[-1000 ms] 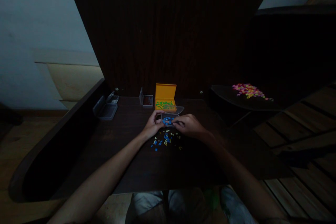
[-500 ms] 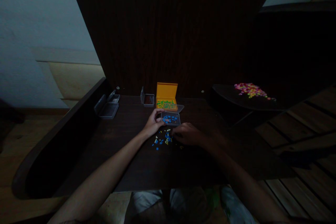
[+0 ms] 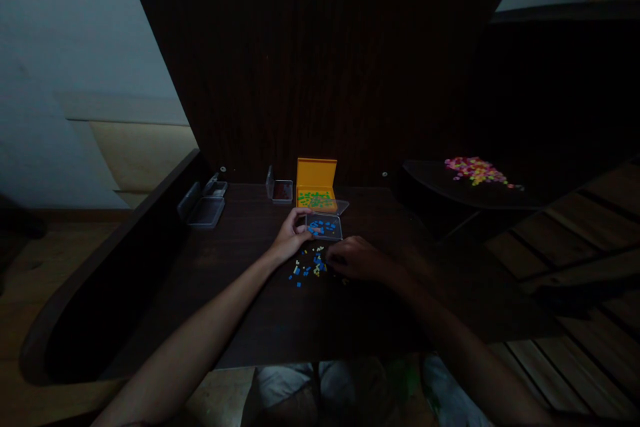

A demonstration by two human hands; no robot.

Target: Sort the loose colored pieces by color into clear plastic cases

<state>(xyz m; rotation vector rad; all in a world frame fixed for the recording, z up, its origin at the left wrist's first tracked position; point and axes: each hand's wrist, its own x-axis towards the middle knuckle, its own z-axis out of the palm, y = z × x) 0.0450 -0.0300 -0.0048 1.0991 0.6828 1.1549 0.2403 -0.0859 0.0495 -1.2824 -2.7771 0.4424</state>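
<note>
My left hand (image 3: 291,235) grips the left side of a clear plastic box (image 3: 334,236), whose transparent lid (image 3: 342,205) stands open at the back. Blue pieces (image 3: 327,225) lie inside it. Just to the right and nearer me, my right hand (image 3: 356,257) is closed, fingertips down by a scatter of small blue and pale yellow pieces (image 3: 319,267) on the dark table. Whatever its fingers pinch, if anything, is hidden in shadow. Behind the clear box, an open yellow box (image 3: 317,173) contains green pieces (image 3: 313,199).
A small clear box (image 3: 283,192) with dark reddish pieces stands at the back. Two more open clear boxes (image 3: 207,212) are at the left, beside a raised side panel (image 3: 115,267). Pink and yellow pieces (image 3: 477,171) are heaped on a raised corner shelf (image 3: 430,177) at right.
The view has shifted very slightly. My left hand keeps its hold on the clear box, and my right hand stays almost in place by the loose pieces.
</note>
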